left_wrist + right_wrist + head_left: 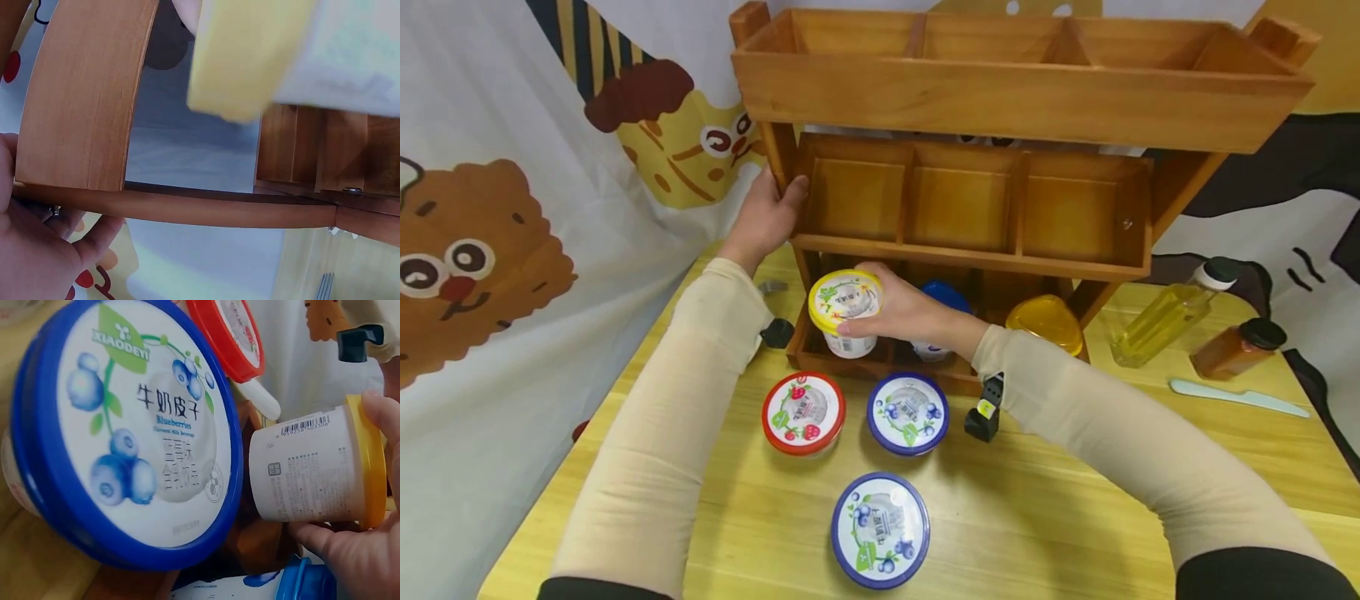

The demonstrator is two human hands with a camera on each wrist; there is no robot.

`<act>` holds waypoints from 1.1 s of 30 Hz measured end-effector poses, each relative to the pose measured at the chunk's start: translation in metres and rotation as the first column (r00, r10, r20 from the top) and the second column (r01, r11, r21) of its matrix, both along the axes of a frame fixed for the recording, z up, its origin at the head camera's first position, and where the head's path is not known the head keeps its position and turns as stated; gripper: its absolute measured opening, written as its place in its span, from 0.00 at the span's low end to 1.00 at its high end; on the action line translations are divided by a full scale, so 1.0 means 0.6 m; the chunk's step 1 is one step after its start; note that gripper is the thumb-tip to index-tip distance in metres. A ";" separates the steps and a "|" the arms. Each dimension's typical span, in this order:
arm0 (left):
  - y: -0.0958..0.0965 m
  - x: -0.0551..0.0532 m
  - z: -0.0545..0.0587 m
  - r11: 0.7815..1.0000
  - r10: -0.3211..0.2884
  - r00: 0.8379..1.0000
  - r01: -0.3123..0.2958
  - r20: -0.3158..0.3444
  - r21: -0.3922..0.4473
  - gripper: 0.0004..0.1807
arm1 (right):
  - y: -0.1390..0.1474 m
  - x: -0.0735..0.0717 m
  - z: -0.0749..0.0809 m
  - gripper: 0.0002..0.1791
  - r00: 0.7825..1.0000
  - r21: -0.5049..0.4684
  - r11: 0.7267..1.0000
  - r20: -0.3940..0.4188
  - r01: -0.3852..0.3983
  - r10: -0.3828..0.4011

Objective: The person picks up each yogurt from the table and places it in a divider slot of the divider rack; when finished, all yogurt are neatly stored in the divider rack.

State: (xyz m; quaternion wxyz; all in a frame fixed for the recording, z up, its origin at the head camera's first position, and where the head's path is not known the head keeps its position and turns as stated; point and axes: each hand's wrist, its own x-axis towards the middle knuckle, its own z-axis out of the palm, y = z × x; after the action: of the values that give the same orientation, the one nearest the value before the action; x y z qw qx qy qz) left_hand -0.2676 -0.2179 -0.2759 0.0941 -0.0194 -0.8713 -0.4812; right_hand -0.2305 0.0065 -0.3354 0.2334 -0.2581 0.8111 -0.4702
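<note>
Blue-lidded tub (128, 434), right wrist view: brand "XIAODEYI" in white on a printed green leaf (123, 340); dark heading 牛奶皮子; beneath it "Blueberries" in blue, over a finer line, apparently "Flavored Milk beverage"; then paler outlined characters, seemingly 三莓味 above 含乳饮品. Round seal (214, 481) toward the lid's edge, wording illegible.

Yellow-lidded tub (306, 469), same view: barcode (304, 426) on the side wall, its digits apparently 6 959258 403506; fine print and a small dark square stamp (274, 469), too small to read.

Red-lidded tub (803, 412), head view: lid lettering, not clearly legible.
</note>
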 end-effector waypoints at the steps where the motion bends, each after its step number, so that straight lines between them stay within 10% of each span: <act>1: 0.000 0.001 0.001 1.000 -0.001 1.000 0.001 -0.005 -0.002 0.25 | -0.003 -0.002 0.000 0.52 1.000 0.015 1.000 -0.010 0.000 0.001; 33: 0.002 0.010 -0.004 0.999 0.005 1.000 -0.005 -0.004 -0.037 0.24 | -0.070 -0.011 -0.063 0.62 0.990 0.211 0.969 -0.091 0.126 -0.109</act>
State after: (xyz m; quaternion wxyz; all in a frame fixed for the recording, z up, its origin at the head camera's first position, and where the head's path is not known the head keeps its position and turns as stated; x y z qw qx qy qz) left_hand -0.2615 -0.2166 -0.2780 0.0965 -0.0197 -0.8801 -0.4645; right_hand -0.2372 -0.0354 -0.3735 0.1997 -0.2009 0.8799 -0.3816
